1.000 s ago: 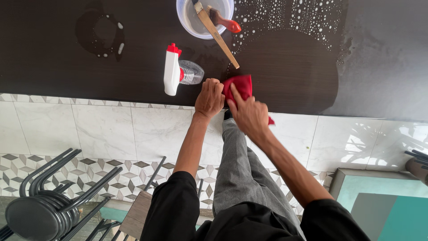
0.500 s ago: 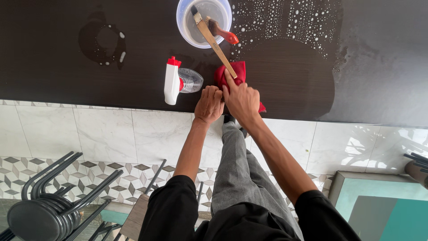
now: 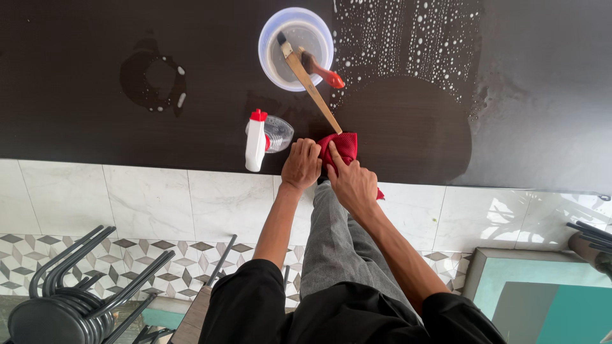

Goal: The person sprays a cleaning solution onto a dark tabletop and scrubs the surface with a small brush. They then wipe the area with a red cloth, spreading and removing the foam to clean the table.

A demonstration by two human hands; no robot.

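1. The right hand (image 3: 352, 185) is pressing down on a red cloth (image 3: 341, 148) at the near edge of the dark worktop (image 3: 95, 127), with its index finger stretched forward along the cloth and the other fingers curled over the cloth's near part; a corner of the cloth is sticking out past the right side of the hand, over the worktop's edge.
2. The left hand (image 3: 301, 164) is resting closed, knuckles up, on the worktop edge just to the left of the cloth, touching or nearly touching it; I cannot tell whether it is gripping any of the fabric.
3. The cloth is lying between the two hands and the tip of a long wooden handle (image 3: 312, 86), which is slanting down from a round translucent tub (image 3: 266, 38) and ending right at the cloth's far edge.
4. A brush with a red handle (image 3: 322, 71) is leaning in the same tub beside the wooden handle.
5. A spray bottle (image 3: 258, 138) is lying on its side just left of the left hand: white trigger head, red nozzle cap, clear ribbed body, no label showing.
6. White foam droplets (image 3: 408, 38) are dotting the worktop beyond a wiped, darker patch to the right of the cloth.
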